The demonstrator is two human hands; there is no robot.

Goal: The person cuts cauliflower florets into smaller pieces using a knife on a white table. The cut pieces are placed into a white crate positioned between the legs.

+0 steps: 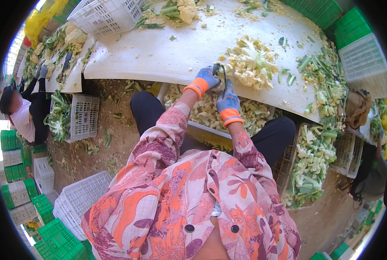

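Note:
My right hand (pixel 229 100), in a blue glove with an orange cuff, grips a knife (pixel 225 74) with a dark, curved blade pointing away from me. Close by the blade is my left hand (pixel 207 78), gloved alike, its fingers curled; whether they hold a piece is hidden. Just right of the knife, a cauliflower head (pixel 253 63) lies spread on the white tabletop (pixel 167 61), its pale stems facing up. Below both hands, a white crate (pixel 209 130) between my knees is filled with cut cauliflower florets (pixel 203 109).
A white basket (pixel 107 18) and more cauliflower (pixel 186 11) occupy the table's far side. Trimmed leaves and stems (pixel 312 162) heap at my right. A leaf-filled crate (pixel 84 117) stands left, near a seated person (pixel 26 113). Stacked crates (pixel 79 198) lie behind at left; another person (pixel 372 175) is right.

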